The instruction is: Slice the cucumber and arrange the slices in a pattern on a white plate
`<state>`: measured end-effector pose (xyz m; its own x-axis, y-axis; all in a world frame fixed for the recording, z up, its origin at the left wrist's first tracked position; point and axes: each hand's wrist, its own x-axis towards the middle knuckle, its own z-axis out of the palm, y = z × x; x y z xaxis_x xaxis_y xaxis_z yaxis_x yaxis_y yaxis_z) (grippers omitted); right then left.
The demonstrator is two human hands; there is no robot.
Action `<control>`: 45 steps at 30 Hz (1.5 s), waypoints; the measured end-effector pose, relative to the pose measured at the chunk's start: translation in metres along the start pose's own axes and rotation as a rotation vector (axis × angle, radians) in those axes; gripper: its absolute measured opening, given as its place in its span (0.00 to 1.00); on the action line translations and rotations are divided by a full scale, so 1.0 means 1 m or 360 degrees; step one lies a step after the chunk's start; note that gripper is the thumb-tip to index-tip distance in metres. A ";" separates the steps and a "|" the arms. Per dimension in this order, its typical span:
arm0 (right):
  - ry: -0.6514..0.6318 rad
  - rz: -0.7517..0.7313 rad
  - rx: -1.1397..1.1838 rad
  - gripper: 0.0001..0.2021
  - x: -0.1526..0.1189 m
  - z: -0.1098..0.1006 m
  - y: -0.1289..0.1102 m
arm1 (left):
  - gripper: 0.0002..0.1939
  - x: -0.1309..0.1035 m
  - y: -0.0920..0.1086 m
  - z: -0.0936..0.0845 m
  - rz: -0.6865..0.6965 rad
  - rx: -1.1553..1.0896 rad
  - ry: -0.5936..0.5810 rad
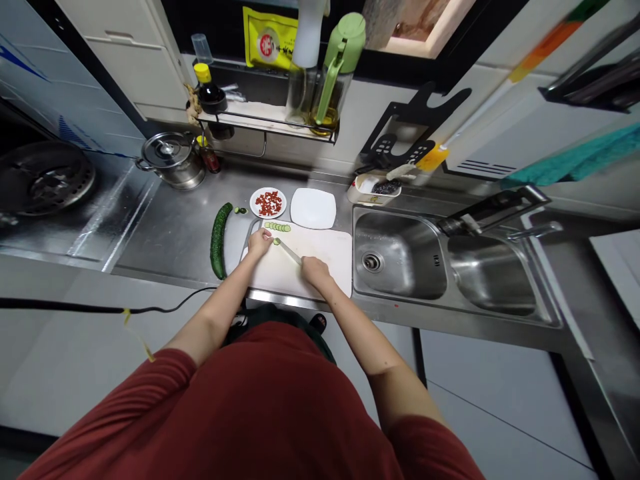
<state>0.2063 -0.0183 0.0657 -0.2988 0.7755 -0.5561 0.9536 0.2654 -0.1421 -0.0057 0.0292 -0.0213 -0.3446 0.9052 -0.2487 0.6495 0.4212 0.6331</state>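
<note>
My right hand (315,271) grips the handle of a kitchen knife (291,253), its blade pointing left over the white cutting board (325,248). By the knife's tip lies a small green cucumber piece (277,241). My left hand (259,244) is at the board's left side, fingers drawn together beside that piece; whatever they hold is too small to make out. A row of cucumber slices (278,227) lies along the board's far edge. Left of the board is a long, dark green cucumber (219,241), with cut-off cucumber ends (241,211) near its top.
Behind the board stand a plate of chopped red pieces (269,203) and a white square plate (313,208). A double sink (400,257) adjoins the board's right side. A lidded steel pot (173,160) stands back left, below a bottle shelf (270,117).
</note>
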 end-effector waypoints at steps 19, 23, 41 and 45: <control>-0.0012 -0.0004 -0.0026 0.18 0.001 -0.009 -0.003 | 0.09 0.002 0.000 0.000 -0.0013 0.0014 -0.0015; -0.0007 -0.0006 -0.0051 0.18 -0.004 -0.005 0.003 | 0.08 0.000 -0.003 0.002 0.0060 0.0026 0.0018; 0.0149 0.0217 0.0209 0.16 -0.030 0.029 0.038 | 0.09 -0.022 0.011 0.002 0.0292 0.0070 -0.0006; 0.0158 0.0255 0.0233 0.16 -0.029 0.034 0.045 | 0.05 -0.012 0.008 0.002 0.0166 -0.0088 -0.0022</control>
<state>0.2597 -0.0484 0.0474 -0.1384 0.8554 -0.4991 0.9822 0.0541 -0.1797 0.0052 0.0218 -0.0144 -0.2675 0.9449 -0.1888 0.6427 0.3209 0.6956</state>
